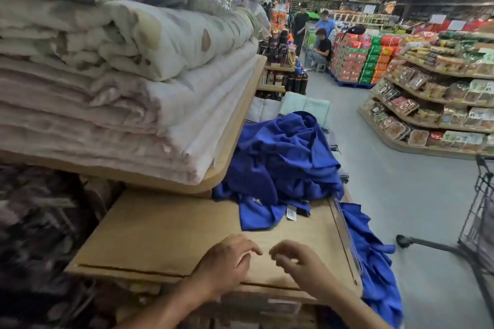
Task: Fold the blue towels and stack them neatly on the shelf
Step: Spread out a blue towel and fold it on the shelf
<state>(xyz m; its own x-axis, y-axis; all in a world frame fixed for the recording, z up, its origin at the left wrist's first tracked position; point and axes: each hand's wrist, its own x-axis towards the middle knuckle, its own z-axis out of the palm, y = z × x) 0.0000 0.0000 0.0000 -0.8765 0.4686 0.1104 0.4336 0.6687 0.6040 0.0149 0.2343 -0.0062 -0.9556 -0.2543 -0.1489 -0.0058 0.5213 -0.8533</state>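
At the bottom centre of the frame, a person's left hand (227, 262) and right hand (300, 263) hung close together over a bare tan wooden shelf board (165, 238). Their fingers were loosely curled and grasped nothing; whether they touched the board was unclear. The 2 hands were apart from a rumpled heap of royal-blue towels (283, 165), piled unfolded at the board's far end, mid-frame, with white tags showing. Another blue towel (374, 262) hung over the shelf's right edge, lower right. Folded cream and beige quilts (128, 83) filled the upper-left shelf. A wire shopping cart (478, 222) stood at the right edge.
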